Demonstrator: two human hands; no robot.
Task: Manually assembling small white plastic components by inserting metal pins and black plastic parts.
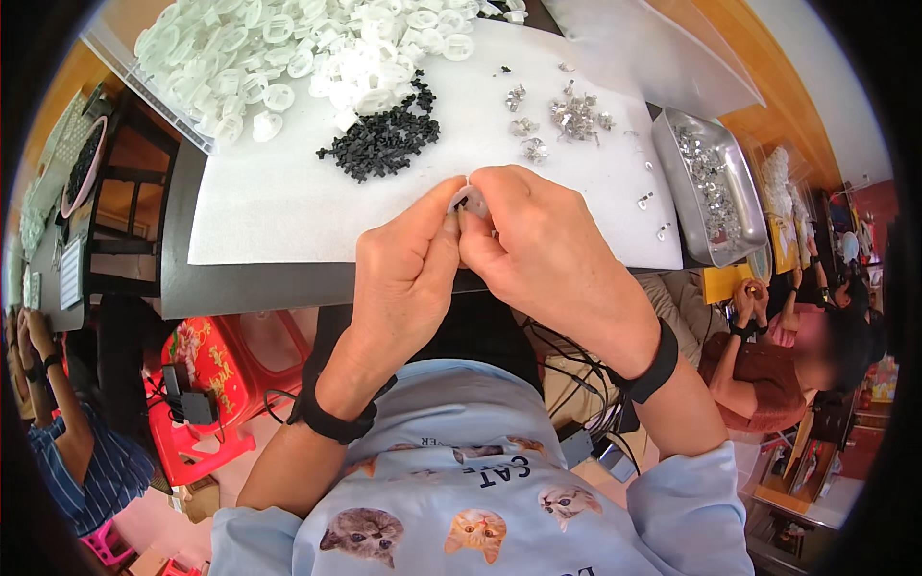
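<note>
Just above the near edge of the white sheet, my left hand [408, 264] and my right hand [538, 226] meet, both closed with fingertips pinched on one small part. It is a translucent white plastic piece [474, 199] with something small and black in it; fingers cover most of it. Beyond my hands lies a pile of small black parts [384, 139]. Behind that spreads a big heap of round white translucent plastic pieces [288, 53]. Small shiny metal pieces [576, 117] lie in little clusters to the right, a few scattered singly nearer me.
The white foam sheet [279, 216] covers most of the dark table [230, 291]. A metal tray [759, 206] of shiny parts stands at its right. A red plastic stool [206, 384] is at lower left. Other people sit left and right, one in a brown shirt [764, 379]. Cables [591, 384] hang below the table.
</note>
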